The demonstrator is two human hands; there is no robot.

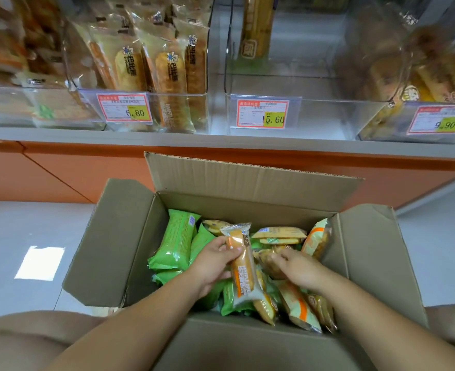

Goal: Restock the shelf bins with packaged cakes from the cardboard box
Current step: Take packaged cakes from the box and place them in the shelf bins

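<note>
An open cardboard box [130, 236] sits on the floor below the shelf, filled with green packets [176, 242] on its left and orange-and-clear cake packets [298, 306] on its right. My left hand [215, 261] holds a long clear packet with an orange cake [243, 266] upright over the box's middle. My right hand [297, 266] reaches down among the cake packets on the right, its fingers curled onto a brownish packet [267, 261]. Clear shelf bins stand above: one with similar cake packets [167, 73] and a nearly empty middle bin [301, 113].
Price tags read 6.80 [125, 108], 15.60 [263, 114] and 9.90 [439, 120]. More filled bins stand at far left [20, 62] and far right [421, 76]. An orange base panel [73, 172] runs under the shelf. My knees flank the box on the grey floor [20, 226].
</note>
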